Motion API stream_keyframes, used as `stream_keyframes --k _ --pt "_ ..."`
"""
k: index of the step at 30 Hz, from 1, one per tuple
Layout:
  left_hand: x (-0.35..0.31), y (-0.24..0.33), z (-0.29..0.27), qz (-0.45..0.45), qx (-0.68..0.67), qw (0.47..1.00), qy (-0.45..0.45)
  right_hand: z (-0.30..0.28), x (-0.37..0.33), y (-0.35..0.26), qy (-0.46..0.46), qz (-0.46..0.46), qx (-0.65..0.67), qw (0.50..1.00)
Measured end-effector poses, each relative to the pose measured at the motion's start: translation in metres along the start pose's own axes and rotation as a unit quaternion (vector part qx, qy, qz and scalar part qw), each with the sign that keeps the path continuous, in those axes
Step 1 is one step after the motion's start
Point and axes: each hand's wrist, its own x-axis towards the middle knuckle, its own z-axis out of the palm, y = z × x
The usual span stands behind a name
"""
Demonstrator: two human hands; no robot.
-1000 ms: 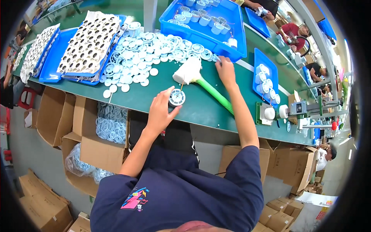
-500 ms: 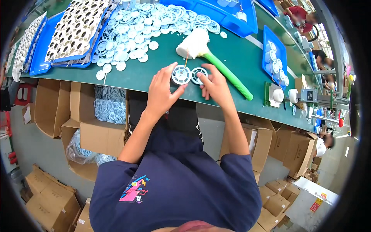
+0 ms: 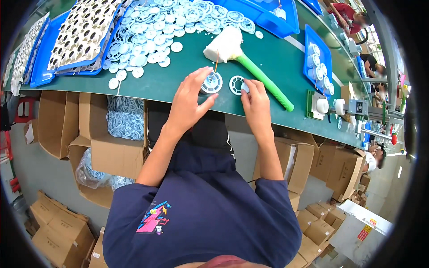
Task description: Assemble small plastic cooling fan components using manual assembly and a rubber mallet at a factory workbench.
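Note:
A light-blue spoked wheel (image 3: 212,83) with an orange wire rising from it stands on the green bench. My left hand (image 3: 190,102) is at its left side, fingers and thumb spread around its edge without a visible grip. Just to the right is a flat spoked ring (image 3: 235,85). My right hand (image 3: 258,105) pinches a small light-blue disc (image 3: 245,87) at the ring's right side, between thumb and fingers. Behind both parts lies a mallet with a white head (image 3: 225,44) and a green handle (image 3: 267,84).
Loose light-blue rings and discs (image 3: 156,33) are heaped at the back. Stacked pulp trays (image 3: 85,33) fill the left. A blue bin (image 3: 268,27) and a blue tray (image 3: 308,49) stand back right, near a small metal fixture (image 3: 357,108). Cardboard boxes (image 3: 118,154) sit below the bench.
My right hand has moved right, away from the wheel, with the spoked ring now farther from it. The small disc now shows in its fingers. My left hand has opened slightly around the wheel.

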Motion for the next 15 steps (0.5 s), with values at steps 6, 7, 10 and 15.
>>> stream_keyframes --k 6,7,10,15 --pt "0.008 -0.002 -0.003 0.046 0.039 0.997 -0.047 -0.007 0.001 -0.014 0.073 0.036 -0.031 0.996" --pt "0.008 -0.003 -0.005 0.053 0.049 0.996 -0.059 -0.008 -0.001 -0.015 0.095 0.029 -0.036 0.994" --pt "0.007 -0.004 -0.006 0.042 0.018 0.997 -0.054 -0.012 -0.002 -0.031 0.112 -0.039 0.032 0.992" --pt "0.004 -0.002 -0.011 0.031 0.000 0.998 -0.058 0.010 -0.001 -0.057 0.095 -0.139 0.094 0.981"
